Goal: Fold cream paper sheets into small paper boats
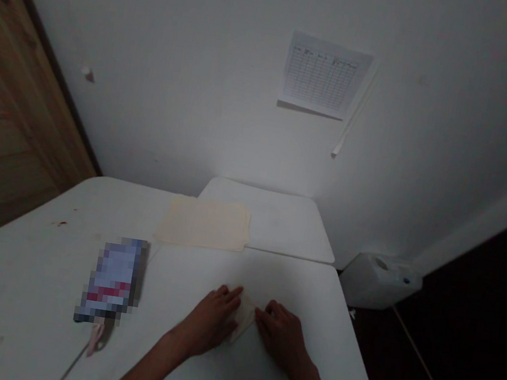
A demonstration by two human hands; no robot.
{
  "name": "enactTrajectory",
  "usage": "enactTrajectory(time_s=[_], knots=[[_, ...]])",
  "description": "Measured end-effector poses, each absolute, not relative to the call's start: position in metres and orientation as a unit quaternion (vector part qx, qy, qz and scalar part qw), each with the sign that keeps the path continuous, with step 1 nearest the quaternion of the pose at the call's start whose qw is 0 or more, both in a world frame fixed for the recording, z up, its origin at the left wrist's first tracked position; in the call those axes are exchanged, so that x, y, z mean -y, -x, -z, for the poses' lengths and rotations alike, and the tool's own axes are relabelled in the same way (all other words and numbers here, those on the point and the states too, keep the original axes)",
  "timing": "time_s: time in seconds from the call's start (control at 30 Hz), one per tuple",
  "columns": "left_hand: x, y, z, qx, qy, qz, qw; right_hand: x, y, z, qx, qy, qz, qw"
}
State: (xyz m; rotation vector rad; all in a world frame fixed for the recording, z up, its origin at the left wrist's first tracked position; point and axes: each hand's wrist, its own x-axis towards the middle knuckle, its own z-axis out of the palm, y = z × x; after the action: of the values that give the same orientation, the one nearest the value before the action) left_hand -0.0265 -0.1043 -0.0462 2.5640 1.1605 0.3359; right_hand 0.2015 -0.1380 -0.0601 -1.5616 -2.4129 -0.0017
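A small folded sheet (244,317), pale cream and paper-like, lies on the white table between my two hands. My left hand (216,319) holds its left side, with the index finger at the upper edge and the thumb lower down. At the right corner of the sheet, my right hand (280,332) has its thumb and fingertips closed together on the edge. The hands partly cover the sheet, so its full shape is hidden. Farther back lies a stack of larger cream sheets (204,224).
A blurred blue object with a red band (113,277) and a pinkish strap lies at left on the white table (43,286). Behind stands a wall with a printed chart (323,78) and a hanging cord (354,119). A white plastic container (379,285) is right of the table.
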Motion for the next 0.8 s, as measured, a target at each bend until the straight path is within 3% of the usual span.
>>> enactTrajectory(time_s=[0.43, 0.8], knots=[[0.109, 0.027, 0.058, -0.406, -0.891, -0.158, 0.128, 0.128, -0.180, 0.060, 0.795, 0.582, 0.011, 0.170], [0.112, 0.043, 0.063, -0.381, -0.899, -0.129, 0.174, 0.128, -0.178, 0.053, 0.807, 0.573, -0.034, 0.141]])
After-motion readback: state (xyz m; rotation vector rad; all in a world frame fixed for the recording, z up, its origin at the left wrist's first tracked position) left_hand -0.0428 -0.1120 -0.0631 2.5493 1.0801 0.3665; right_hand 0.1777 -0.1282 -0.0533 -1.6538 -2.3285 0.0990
